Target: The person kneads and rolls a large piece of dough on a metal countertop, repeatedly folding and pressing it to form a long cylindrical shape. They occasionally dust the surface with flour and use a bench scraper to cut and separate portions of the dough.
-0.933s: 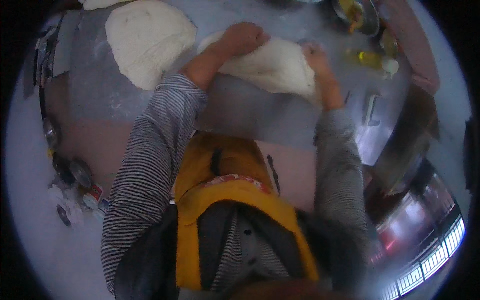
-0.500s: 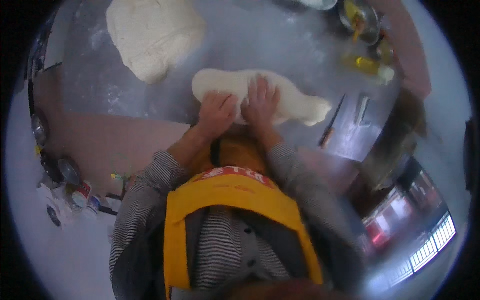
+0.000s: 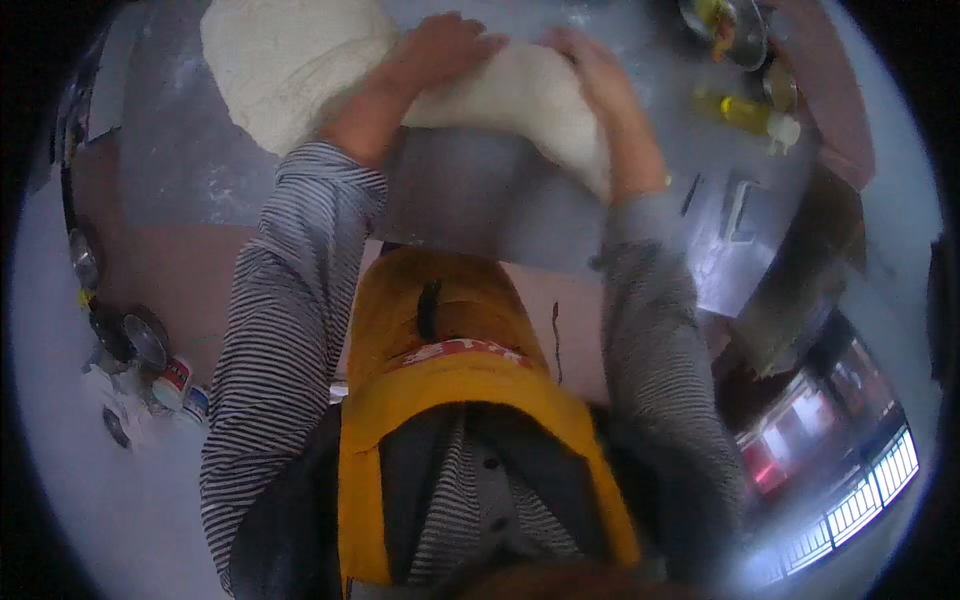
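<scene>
A long roll of pale dough (image 3: 515, 95) lies across the grey worktop (image 3: 470, 205), its right part bending toward me. My left hand (image 3: 445, 52) rests over its far left side, fingers stretched out and somewhat blurred. At the right end, my right hand (image 3: 606, 88) lies along the dough with its fingers extended toward the far edge. Both hands touch the roll, and neither wraps closed around it. A large, wide mass of dough (image 3: 275, 65) sits at the far left, meeting or overlapping the roll near my left forearm; the exact join is hidden.
To the right are a bottle of yellow oil (image 3: 743, 113), a metal bowl (image 3: 748, 40) with yellow-orange contents, a flat metal scraper (image 3: 740, 212) and a dark knife blade (image 3: 690, 194), partly hidden by my arm. Tubs (image 3: 172, 380) and pans (image 3: 146, 340) stand at lower left.
Both hands have moved away from my body and farther apart. The dough roll has shifted to the far side, now close against the large mass, and its right end bends toward me.
</scene>
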Motion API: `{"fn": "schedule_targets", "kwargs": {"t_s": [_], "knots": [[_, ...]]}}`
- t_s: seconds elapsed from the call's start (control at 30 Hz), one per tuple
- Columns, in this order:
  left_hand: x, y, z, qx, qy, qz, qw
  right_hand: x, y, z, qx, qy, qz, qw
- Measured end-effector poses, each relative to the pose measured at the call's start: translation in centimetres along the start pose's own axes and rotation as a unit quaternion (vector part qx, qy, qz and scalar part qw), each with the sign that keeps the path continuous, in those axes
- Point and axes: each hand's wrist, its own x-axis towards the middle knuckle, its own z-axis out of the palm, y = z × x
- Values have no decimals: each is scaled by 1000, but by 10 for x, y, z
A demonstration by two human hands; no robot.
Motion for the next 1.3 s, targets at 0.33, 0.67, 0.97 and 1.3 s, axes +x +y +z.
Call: {"fn": "schedule_targets", "kwargs": {"t_s": [0.33,0.67,0.97,1.3], "knots": [[-96,95,12,-475,-34,-221,851,-188,63,-79,145,206,275,928],[-72,309,5,-598,-9,12,801,-81,-169,-39,-140,13,-334,932],[-77,77,-1,-104,164,-143,970,-112,-65,77,-290,-9,-113,950],[-223,142,-36,-211,234,-71,946,-235,-79,90,-318,143,-132,928]]}}
